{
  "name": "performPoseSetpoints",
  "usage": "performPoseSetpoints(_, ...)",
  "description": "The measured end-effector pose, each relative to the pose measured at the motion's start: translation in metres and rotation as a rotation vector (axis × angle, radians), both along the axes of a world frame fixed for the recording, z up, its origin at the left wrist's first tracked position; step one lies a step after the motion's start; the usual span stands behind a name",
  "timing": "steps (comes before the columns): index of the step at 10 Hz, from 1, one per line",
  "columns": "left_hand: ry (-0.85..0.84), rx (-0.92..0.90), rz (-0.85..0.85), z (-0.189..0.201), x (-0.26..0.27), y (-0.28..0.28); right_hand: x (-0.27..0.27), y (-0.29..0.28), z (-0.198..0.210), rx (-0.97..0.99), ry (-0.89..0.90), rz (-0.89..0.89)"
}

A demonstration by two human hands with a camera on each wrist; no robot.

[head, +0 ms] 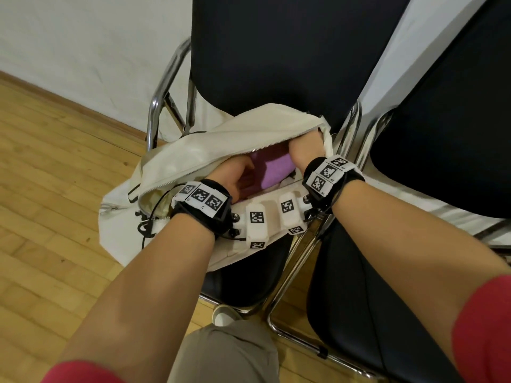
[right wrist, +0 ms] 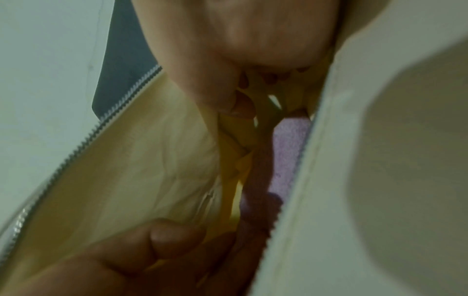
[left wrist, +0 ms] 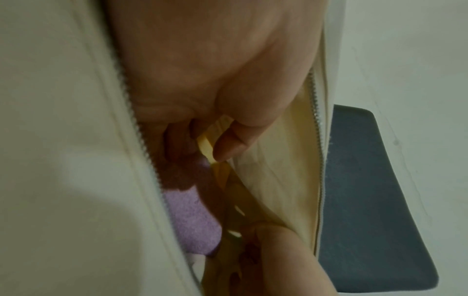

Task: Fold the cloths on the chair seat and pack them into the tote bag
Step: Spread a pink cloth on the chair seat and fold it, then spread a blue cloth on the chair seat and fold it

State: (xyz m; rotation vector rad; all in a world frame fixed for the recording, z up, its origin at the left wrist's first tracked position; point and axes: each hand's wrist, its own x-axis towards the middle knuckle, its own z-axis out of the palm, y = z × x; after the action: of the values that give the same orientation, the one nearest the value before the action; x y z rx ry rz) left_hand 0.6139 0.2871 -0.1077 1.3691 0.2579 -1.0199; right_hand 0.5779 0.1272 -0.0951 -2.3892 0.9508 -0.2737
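Hidden: fingertips of both hands are sunk in the tote bag (head: 210, 145); both wrist views are blurred.
Left hand (head: 235, 172): fingers curled inside the bag, on yellow cloth (left wrist: 206, 144) as far as can be told.
Right hand (head: 304, 149): curled fingers pinching the same yellow cloth.
Purple cloth (head: 276, 170): folded, in the bag between the hands.
Bag: open-zipped, on a black chair seat (head: 243, 283).
Room: wooden floor (head: 55, 203), white wall (head: 83, 37), second black chair (head: 359, 299) on the right.
Writing: only square black-and-white markers on the wristbands (head: 203, 199).
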Motion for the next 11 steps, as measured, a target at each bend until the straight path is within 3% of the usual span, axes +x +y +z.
performPoseSetpoints(2,0.029,-0.026,-0.053,0.004,0.002,-0.002,-0.002,0.004,0.009,0.014,0.044,0.104)
performPoseSetpoints(3,0.053,-0.022,-0.078,0.005,0.002,-0.001,-0.003,0.021,0.014,0.041,0.348,0.205)
performPoseSetpoints(6,0.062,-0.036,-0.040,-0.004,0.004,0.002,0.007,0.037,0.002,0.094,0.713,0.371)
performPoseSetpoints(8,0.003,0.073,-0.046,-0.006,0.002,-0.005,-0.003,0.020,-0.003,-0.101,0.911,0.383)
performPoseSetpoints(9,-0.005,0.088,-0.035,-0.008,0.003,-0.005,-0.003,0.009,-0.016,-0.163,0.948,0.450)
performPoseSetpoints(10,-0.024,0.080,-0.011,-0.008,0.000,-0.006,-0.003,0.004,-0.014,-0.159,0.850,0.449)
performPoseSetpoints(11,-0.014,0.109,0.010,0.001,-0.005,-0.007,-0.006,-0.002,-0.006,-0.012,0.529,0.339)
